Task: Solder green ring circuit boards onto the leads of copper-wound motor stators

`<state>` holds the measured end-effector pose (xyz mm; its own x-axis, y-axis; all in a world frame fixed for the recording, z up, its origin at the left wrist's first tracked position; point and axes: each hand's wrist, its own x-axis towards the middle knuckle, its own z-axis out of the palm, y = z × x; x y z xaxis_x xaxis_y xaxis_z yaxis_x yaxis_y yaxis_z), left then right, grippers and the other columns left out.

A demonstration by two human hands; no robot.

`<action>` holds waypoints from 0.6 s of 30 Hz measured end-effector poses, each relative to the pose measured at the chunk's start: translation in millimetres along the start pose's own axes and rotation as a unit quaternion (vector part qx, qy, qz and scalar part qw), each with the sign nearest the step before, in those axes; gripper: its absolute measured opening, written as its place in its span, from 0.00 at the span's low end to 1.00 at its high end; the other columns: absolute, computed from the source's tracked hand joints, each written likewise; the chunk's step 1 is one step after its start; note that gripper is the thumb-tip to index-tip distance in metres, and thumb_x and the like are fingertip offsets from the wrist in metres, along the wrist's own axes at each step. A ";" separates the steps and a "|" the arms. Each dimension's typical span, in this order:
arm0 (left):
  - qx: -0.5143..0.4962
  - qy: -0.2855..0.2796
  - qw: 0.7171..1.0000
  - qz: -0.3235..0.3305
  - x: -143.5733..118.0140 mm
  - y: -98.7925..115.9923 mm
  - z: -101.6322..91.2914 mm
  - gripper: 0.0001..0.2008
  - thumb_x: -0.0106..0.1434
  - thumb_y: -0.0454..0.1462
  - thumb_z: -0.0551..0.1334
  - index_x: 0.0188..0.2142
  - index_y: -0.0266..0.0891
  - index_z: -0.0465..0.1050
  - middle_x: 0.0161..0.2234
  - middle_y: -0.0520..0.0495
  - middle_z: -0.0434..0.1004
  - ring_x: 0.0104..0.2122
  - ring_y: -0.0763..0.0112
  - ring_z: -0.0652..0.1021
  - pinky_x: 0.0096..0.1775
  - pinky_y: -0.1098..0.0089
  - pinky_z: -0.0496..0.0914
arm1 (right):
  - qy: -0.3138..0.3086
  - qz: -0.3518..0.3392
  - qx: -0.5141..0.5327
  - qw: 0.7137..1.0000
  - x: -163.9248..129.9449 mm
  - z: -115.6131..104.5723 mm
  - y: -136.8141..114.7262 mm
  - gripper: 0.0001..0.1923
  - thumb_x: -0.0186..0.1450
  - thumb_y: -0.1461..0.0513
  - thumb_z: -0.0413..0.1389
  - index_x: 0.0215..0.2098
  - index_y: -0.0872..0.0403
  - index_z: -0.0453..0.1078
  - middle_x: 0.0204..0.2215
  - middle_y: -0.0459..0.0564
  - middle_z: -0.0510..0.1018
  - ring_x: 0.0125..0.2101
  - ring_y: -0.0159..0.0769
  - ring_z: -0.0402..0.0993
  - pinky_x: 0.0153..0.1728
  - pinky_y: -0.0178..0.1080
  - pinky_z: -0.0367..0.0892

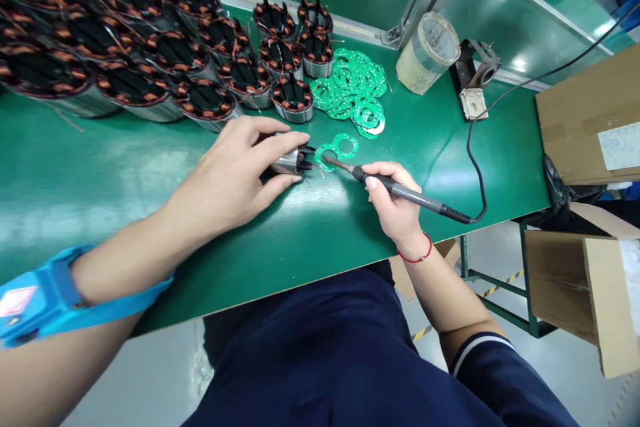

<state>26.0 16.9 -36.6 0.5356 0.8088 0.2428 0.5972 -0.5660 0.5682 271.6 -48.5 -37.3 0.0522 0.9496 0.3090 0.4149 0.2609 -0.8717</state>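
Observation:
My left hand (250, 167) grips a motor stator (289, 161) lying on its side, its wired end facing right. A green ring-shaped circuit board (326, 157) sits right at that end; whether it is attached I cannot tell. In my right hand (395, 203) is a soldering iron (400, 190), its tip pointing left over this board. Another ring board (346, 145) lies just behind it. Farther back is a heap of the same green boards (355, 83).
Several upright stators (133, 83) with copper windings fill the back left. A cloudy tub (429, 53) and a soldering iron stand (475, 80) are at the back right. The iron's cord (483, 180) loops to the right. Cardboard boxes (590, 113) stand beyond the green table's right end.

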 end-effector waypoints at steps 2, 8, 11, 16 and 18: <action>0.004 -0.001 1.000 -0.001 -0.1 0.0 0.7 0.22 0.71 0.46 0.56 0.60 0.42 0.72 0.57 0.37 0.72 0.57 0.47 0.73 0.60 0.44 0.70 | 0.009 -0.025 -0.016 1.000 0.0 0.3 1.4 0.09 0.72 0.55 0.56 0.45 0.49 0.75 0.39 0.48 0.84 0.39 0.37 0.82 0.45 0.44 0.78; 0.023 0.004 1.000 0.000 0.5 -0.1 3.2 0.19 0.71 0.46 0.55 0.59 0.51 0.72 0.55 0.42 0.72 0.57 0.49 0.74 0.59 0.47 0.72 | -0.069 0.005 -0.031 0.997 2.0 2.0 3.1 0.22 0.75 0.50 0.51 0.65 0.44 0.65 0.52 0.49 0.83 0.42 0.36 0.85 0.48 0.42 0.80; 0.036 -0.006 0.999 -0.024 -0.7 3.1 1.4 0.19 0.69 0.47 0.57 0.57 0.49 0.71 0.52 0.41 0.73 0.56 0.48 0.75 0.57 0.47 0.73 | -0.121 0.042 -0.061 0.990 5.5 2.2 0.2 0.20 0.77 0.54 0.46 0.65 0.45 0.64 0.42 0.46 0.86 0.40 0.35 0.85 0.48 0.41 0.79; -0.027 -0.016 0.994 -0.108 -7.5 6.1 -1.5 0.23 0.63 0.53 0.63 0.54 0.50 0.67 0.46 0.45 0.75 0.46 0.50 0.79 0.47 0.52 0.76 | -0.129 0.055 -0.099 0.985 10.8 14.6 -8.6 0.18 0.71 0.58 0.56 0.59 0.48 0.66 0.38 0.45 0.83 0.41 0.38 0.82 0.48 0.41 0.76; -0.081 -0.036 0.989 -0.117 -9.3 5.4 -1.3 0.25 0.62 0.55 0.63 0.53 0.49 0.67 0.46 0.45 0.76 0.44 0.51 0.79 0.45 0.54 0.77 | -0.092 0.059 -0.048 0.993 10.9 25.3 -11.4 0.19 0.71 0.57 0.57 0.59 0.48 0.64 0.39 0.45 0.82 0.42 0.36 0.82 0.48 0.40 0.76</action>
<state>23.4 6.6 -34.8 0.4386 0.8979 0.0372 0.6093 -0.3275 0.7222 244.5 -36.8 -33.6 -0.0577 0.9906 0.1240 0.5004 0.1362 -0.8550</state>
